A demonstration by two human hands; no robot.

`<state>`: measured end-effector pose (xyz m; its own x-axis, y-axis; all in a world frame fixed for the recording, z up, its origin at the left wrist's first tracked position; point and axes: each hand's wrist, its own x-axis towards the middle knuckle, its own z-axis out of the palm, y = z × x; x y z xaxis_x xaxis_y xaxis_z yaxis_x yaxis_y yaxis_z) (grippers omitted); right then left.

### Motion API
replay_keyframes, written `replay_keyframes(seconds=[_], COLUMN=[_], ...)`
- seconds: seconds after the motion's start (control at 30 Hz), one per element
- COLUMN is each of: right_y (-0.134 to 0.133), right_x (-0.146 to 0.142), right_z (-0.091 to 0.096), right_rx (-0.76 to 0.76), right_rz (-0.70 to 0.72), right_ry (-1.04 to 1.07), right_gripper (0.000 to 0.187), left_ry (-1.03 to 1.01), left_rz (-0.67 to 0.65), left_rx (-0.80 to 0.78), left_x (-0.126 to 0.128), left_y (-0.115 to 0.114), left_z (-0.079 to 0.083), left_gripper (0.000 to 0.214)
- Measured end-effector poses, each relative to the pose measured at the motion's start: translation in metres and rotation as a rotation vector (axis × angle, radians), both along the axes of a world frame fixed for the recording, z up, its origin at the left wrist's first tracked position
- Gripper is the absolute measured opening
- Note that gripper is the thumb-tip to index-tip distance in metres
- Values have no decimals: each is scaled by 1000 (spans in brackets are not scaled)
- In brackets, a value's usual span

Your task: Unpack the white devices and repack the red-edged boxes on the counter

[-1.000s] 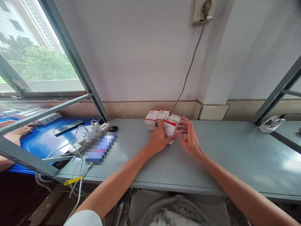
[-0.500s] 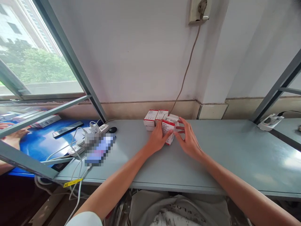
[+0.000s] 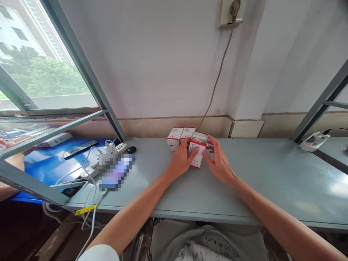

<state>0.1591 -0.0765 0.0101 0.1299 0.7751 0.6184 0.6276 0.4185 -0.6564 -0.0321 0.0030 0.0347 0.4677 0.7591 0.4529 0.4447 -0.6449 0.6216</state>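
Observation:
A small white carton with a red band (image 3: 197, 152) stands on the grey metal table (image 3: 258, 181), tilted a little toward me. My left hand (image 3: 181, 159) grips its left side, thumb across the front. My right hand (image 3: 219, 159) presses the right side with curled fingers, one finger at the open top flap. Two more red-and-white cartons (image 3: 179, 135) stand stacked just behind, against the wall.
A power strip with plugs and white cables (image 3: 104, 156), a blurred phone (image 3: 116, 172) and a small black round object (image 3: 131, 149) lie at the table's left. A cord (image 3: 217, 79) hangs from the wall socket. Another person's hand (image 3: 12, 159) rests on a blue table beyond the frame.
Both hands have closed in on the carton and its top flap has come down; the carton sits lower and nearer the stacked cartons than one second ago.

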Motion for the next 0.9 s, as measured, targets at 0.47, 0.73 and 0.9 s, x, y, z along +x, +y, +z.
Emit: replay_keyframes(seconds=[0.47, 0.73, 0.9], right_y=[-3, -4, -3], right_x=[0, -1, -1], right_z=[-3, -2, -4], right_rx=[-59, -59, -38], right_rz=[26, 42, 48], right_ry=[-51, -57, -63], right_gripper=[66, 67, 66], left_ry=[-57, -76, -102], left_rz=[-95, -99, -115], left_rx=[60, 91, 115], left_x=[-4, -4, -4], left_y=[-6, -6, -5], left_z=[5, 4, 4], left_gripper=[65, 62, 59])
